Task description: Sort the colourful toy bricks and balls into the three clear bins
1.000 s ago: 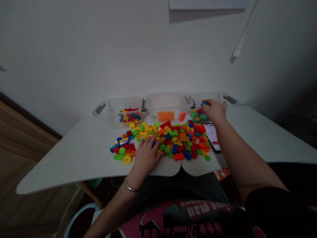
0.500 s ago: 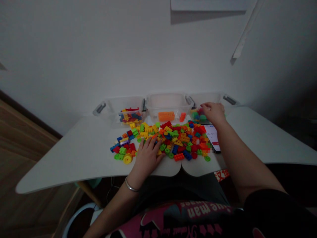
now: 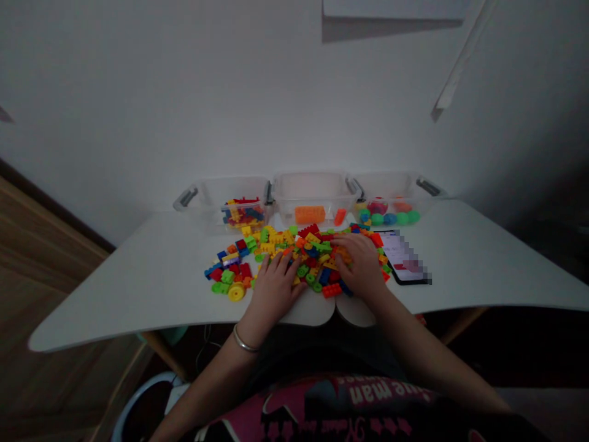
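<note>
A pile of mixed toy building bricks in red, yellow, green, blue and orange covers the middle of the table. My left hand lies on the pile's near left part, palm down with fingers spread. On the right part of the pile rests my right hand, its fingers stretched over the bricks and the thumb apart. I see nothing held in either hand. A yellow wheel-shaped piece lies left of my left hand. Just in front of my right hand is a red-orange brick.
Three clear plastic boxes stand along the wall: a left box with small mixed pieces, a middle box with orange blocks, and a right box with round coloured pieces. A phone lies right of the pile on the white table.
My right hand has moved from the right box back toward me and left, down onto the pile. The round pieces in that box now show. My left hand has stayed in place.
</note>
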The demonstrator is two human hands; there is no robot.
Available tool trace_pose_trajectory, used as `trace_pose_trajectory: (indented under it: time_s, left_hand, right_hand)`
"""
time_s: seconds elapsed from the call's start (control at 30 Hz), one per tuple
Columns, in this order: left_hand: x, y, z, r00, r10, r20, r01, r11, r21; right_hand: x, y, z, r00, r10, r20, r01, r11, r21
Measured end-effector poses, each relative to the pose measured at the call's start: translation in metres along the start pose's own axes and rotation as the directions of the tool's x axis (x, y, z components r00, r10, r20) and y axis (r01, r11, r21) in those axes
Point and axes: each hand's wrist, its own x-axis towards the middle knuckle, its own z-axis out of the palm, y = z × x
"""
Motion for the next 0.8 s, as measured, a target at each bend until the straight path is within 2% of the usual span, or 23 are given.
trace_pose_trajectory:
  time_s: [0.13,0.27,0.43,0.53,0.63,0.73,0.8]
  left_hand:
    - [0.002,0.003,0.001,1.0,-0.011,0.003,0.011,1.0,0.004]
    - [0.002,0.004,0.0,1.0,-0.007,-0.001,0.007,1.0,-0.004]
    - [-0.001,-0.005,-0.02,0.997,-0.041,-0.071,0.042,0.999,0.002]
    - [-0.005,-0.02,-0.043,0.986,-0.151,-0.067,0.154,0.987,0.045]
    - [-0.012,-0.037,-0.064,0.942,-0.335,-0.025,0.333,0.923,0.193]
    - [-0.019,-0.052,-0.073,0.892,-0.451,-0.015,0.434,0.847,0.308]
    - [-0.023,-0.059,-0.073,0.872,-0.49,0.023,0.455,0.826,0.331]
  right_hand:
    - [-0.008,-0.007,0.013,0.997,-0.069,0.039,0.07,0.997,-0.038]
    - [-0.008,-0.004,0.018,0.996,-0.07,0.059,0.074,0.995,-0.072]
    - [-0.007,0.0,0.02,0.996,-0.066,0.064,0.071,0.995,-0.075]
    - [-0.007,0.0,0.018,0.997,-0.057,0.046,0.06,0.995,-0.074]
    - [-0.008,0.0,0.016,0.998,-0.052,0.039,0.054,0.997,-0.06]
    - [-0.009,0.0,0.015,0.998,-0.053,0.038,0.056,0.997,-0.059]
    - [-0.009,0.0,0.015,0.998,-0.056,0.033,0.058,0.996,-0.066]
